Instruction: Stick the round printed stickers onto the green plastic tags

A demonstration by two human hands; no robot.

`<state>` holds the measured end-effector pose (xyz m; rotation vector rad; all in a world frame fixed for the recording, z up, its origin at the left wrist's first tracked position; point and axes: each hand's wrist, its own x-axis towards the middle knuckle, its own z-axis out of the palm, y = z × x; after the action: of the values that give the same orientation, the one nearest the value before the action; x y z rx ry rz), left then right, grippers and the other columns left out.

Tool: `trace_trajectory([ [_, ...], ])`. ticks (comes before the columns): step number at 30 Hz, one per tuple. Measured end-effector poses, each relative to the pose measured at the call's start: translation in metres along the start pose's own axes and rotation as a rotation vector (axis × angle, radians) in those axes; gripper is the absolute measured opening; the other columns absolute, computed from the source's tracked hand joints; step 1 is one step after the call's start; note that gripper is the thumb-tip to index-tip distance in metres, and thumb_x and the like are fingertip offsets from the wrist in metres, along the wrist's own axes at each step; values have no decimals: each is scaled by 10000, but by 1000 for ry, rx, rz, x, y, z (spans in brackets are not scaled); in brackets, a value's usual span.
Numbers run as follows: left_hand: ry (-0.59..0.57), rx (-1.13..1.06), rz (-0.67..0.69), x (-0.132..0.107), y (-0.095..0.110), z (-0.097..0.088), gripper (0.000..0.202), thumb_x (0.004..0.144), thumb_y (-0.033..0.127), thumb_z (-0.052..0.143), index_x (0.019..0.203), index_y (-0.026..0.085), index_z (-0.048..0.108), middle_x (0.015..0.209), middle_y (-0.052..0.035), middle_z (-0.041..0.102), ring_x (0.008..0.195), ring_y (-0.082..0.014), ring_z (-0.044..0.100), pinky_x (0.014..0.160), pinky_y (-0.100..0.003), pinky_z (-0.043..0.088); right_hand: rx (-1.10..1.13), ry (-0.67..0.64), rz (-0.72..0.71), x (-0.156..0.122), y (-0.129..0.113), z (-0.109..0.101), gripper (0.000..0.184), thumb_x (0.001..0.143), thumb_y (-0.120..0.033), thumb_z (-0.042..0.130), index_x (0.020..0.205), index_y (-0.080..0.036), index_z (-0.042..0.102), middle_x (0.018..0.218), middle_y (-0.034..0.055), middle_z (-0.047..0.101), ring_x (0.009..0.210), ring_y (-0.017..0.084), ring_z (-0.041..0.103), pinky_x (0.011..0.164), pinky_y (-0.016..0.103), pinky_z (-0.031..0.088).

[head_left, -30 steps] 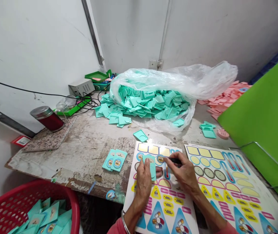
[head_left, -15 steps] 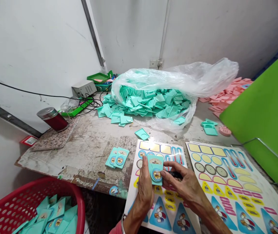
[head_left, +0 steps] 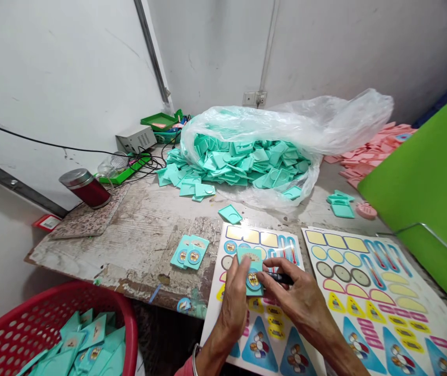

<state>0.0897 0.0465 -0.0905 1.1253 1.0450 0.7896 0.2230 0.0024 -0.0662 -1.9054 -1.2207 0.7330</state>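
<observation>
Left hand [head_left: 233,308] is pinching one teal plastic card [head_left: 254,261] with a round sticker on it, right above the left of two glossy printed sticker sheets [head_left: 212,334]. Right hand [head_left: 296,297] clenches a small black tool [head_left: 282,279], fingertips against the card. Two more teal cards [head_left: 189,251] sit just beside, on the scarred wooden bench [head_left: 137,245].

Light: bright, even, flat
Glare: plastic bag [head_left: 286,122] at 12 o'clock, sticker sheet [head_left: 247,233] at 6 o'clock
Shadows: faint, soft
Distortion: stretching toward 4 and 8 o'clock
</observation>
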Motion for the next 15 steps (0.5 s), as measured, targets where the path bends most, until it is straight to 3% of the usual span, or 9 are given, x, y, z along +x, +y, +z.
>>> trace_trajectory([
  [3, -139, -66, -27, -10, 21, -9, 447, 871, 407, 583, 1258, 186, 547, 1329, -118, 602, 1250, -270, 545, 1028, -362, 463, -151, -16, 76, 6, -1, -8, 373, 713, -602, 649, 864, -261, 652, 841, 37, 729, 746, 235, 686, 597, 311, 507],
  [6, -203, -81, -84, -12, 28, -27, 491, 883, 476, 551, 1269, 174, 510, 1161, -130, 687, 1052, -255, 664, 884, -359, 541, -244, -82, 77, 27, -2, -16, 391, 680, -610, 660, 851, -259, 650, 826, 34, 723, 736, 237, 669, 619, 315, 472],
  [7, -164, -32, -85, -10, 27, -34, 483, 896, 496, 513, 1249, 166, 511, 1090, -136, 706, 983, -260, 685, 838, -375, 553, -252, -80, 49, 39, -3, -17, 383, 706, -605, 636, 863, -257, 654, 845, 39, 722, 754, 235, 664, 635, 314, 462],
  [9, 19, 200, 7, -1, 22, -47, 429, 922, 493, 439, 1151, 148, 548, 1002, -151, 706, 924, -281, 681, 829, -438, 539, -289, -28, 14, 70, -8, -13, 383, 765, -598, 578, 905, -254, 670, 899, 52, 722, 810, 238, 658, 661, 313, 438],
  [12, 320, 713, 273, 20, 15, -59, 315, 937, 373, 405, 1037, 147, 599, 1117, -164, 640, 1104, -318, 572, 975, -528, 433, -402, 17, 69, 122, -20, 8, 424, 781, -603, 560, 908, -227, 708, 879, 86, 721, 846, 261, 647, 670, 319, 399],
  [15, 363, 1047, 351, 39, 10, -65, 239, 918, 241, 430, 1016, 156, 631, 1247, -136, 584, 1193, -322, 495, 1012, -544, 388, -398, -51, 107, 163, -27, 33, 386, 726, -557, 634, 748, -181, 717, 706, 84, 693, 722, 238, 639, 605, 293, 375],
])
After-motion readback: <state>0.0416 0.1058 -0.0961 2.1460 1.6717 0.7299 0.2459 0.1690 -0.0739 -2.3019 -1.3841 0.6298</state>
